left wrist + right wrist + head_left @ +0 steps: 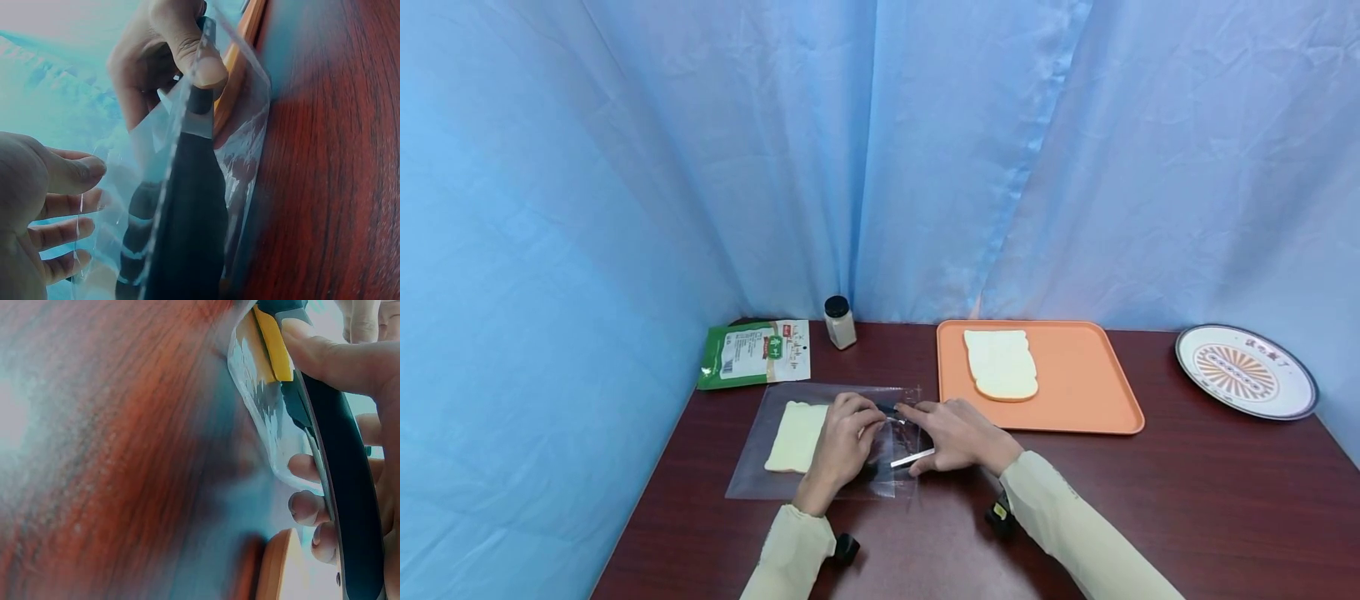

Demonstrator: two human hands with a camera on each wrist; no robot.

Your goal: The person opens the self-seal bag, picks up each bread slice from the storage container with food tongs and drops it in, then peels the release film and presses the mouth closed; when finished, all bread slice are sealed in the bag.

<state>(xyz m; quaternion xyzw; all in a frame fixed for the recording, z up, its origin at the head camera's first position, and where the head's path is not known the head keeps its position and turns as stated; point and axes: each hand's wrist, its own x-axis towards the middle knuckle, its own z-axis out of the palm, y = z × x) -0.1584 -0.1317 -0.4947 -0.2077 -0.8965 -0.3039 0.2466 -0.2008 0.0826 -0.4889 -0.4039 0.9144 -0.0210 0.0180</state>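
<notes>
A bread slice (795, 437) lies in a clear plastic bag (751, 475) on the table. My left hand (842, 442) is over the bag's mouth; its thumb and fingers (78, 172) pinch the clear film. In my right hand (962, 435) are tongs (912, 458) with silvery arms, black grips and black scalloped tips. The right thumb (328, 359) presses one arm, and the other fingers lie along the far side. In the left wrist view the dark tips (140, 234) show through the film, apparently inside the bag's mouth. My left hand hides part of the bread.
Right of the bag, an orange tray (1086, 375) bears another bread slice (1002, 364). A green and white pouch (756, 354) and a black-lidded shaker jar (840, 323) stand behind the bag. At the far right is a patterned plate (1292, 383). Blue curtains (910, 167) border the table.
</notes>
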